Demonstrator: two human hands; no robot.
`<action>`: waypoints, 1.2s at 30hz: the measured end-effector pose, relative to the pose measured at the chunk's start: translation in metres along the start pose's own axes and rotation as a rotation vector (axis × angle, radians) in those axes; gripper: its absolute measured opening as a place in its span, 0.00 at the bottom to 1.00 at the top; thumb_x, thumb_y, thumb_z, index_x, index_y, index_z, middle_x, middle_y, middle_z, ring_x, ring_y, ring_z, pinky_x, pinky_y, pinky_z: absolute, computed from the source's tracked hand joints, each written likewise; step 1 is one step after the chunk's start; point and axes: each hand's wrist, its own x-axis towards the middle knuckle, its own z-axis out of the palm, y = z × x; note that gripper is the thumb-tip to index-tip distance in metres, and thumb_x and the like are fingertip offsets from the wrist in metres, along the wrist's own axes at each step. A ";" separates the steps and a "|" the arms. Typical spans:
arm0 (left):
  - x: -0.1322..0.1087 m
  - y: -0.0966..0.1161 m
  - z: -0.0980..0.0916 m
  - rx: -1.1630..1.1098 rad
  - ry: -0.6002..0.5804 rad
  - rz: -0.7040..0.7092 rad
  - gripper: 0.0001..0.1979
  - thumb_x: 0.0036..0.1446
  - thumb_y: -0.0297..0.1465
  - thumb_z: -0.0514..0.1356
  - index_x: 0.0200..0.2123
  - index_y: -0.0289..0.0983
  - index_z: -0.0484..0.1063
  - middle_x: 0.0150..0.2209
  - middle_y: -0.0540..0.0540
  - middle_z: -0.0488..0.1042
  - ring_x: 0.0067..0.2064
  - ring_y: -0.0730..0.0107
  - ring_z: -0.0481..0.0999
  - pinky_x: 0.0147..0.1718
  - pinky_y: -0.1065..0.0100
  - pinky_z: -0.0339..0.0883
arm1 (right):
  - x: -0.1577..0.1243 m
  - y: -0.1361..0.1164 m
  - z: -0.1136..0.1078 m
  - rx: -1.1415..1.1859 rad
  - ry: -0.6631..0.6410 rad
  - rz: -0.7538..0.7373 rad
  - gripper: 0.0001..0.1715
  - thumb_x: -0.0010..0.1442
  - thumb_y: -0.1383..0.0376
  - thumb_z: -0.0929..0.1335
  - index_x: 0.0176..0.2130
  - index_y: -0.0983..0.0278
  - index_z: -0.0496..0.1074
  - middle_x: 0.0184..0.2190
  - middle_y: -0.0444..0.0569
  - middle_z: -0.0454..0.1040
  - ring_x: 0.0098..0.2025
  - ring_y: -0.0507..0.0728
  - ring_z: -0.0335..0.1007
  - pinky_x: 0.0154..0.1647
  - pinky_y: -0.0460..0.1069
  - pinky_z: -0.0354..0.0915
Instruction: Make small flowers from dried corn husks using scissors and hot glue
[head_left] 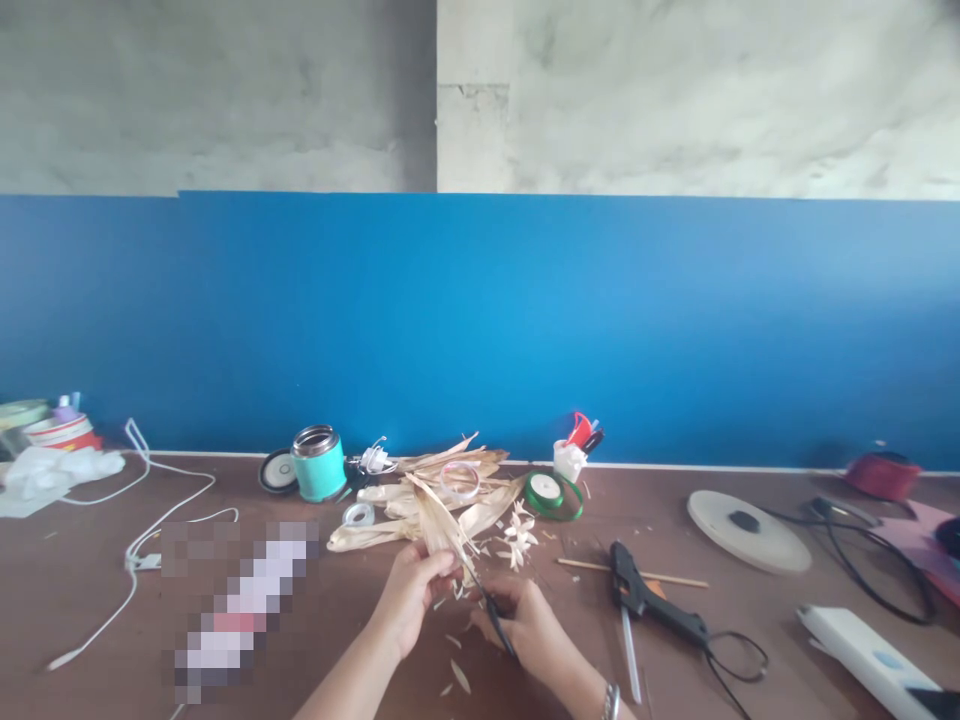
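My left hand (pixel 416 590) pinches a dried corn husk (pixel 435 515) that stands up from its fingers. In my right hand (pixel 529 625) is a pair of scissors (pixel 493 615) with dark handles, its blades pointing up and left at the husk's lower right edge. How far the blades are apart I cannot make out. Behind the hands lies a heap of more dried husks (pixel 375 535). Pale cut husk petals (pixel 517 540) lie just to the right of it, and small scraps (pixel 460 677) are scattered on the brown table below.
A turquoise flask (pixel 319 470), a roll of clear tape (pixel 358 514) and white cables (pixel 142 530) are on the left. Rightward are a green ribbon spool (pixel 546 488), a cup of tools (pixel 570 460), a glue gun (pixel 660 605), a wooden stick (pixel 682 580) and a round disc (pixel 727 535).
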 end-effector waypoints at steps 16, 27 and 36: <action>-0.001 -0.001 0.001 0.074 0.044 -0.013 0.10 0.37 0.29 0.67 0.27 0.32 0.74 0.25 0.46 0.77 0.28 0.68 0.75 0.24 0.73 0.60 | -0.003 -0.014 0.000 0.017 -0.024 -0.007 0.11 0.46 0.65 0.69 0.31 0.68 0.77 0.23 0.45 0.73 0.26 0.52 0.64 0.26 0.44 0.60; 0.003 -0.004 -0.004 0.071 0.010 -0.014 0.11 0.40 0.30 0.65 0.31 0.34 0.73 0.27 0.48 0.78 0.31 0.68 0.76 0.28 0.72 0.63 | -0.002 -0.011 0.002 -0.009 -0.006 0.027 0.10 0.47 0.67 0.68 0.30 0.69 0.77 0.19 0.43 0.70 0.21 0.48 0.58 0.22 0.42 0.54; 0.004 0.001 -0.006 0.084 -0.066 0.063 0.15 0.39 0.35 0.66 0.32 0.33 0.75 0.30 0.45 0.79 0.34 0.61 0.76 0.35 0.65 0.66 | -0.001 -0.009 0.000 -0.010 0.004 0.042 0.10 0.45 0.69 0.68 0.31 0.69 0.76 0.20 0.42 0.70 0.22 0.50 0.60 0.23 0.43 0.56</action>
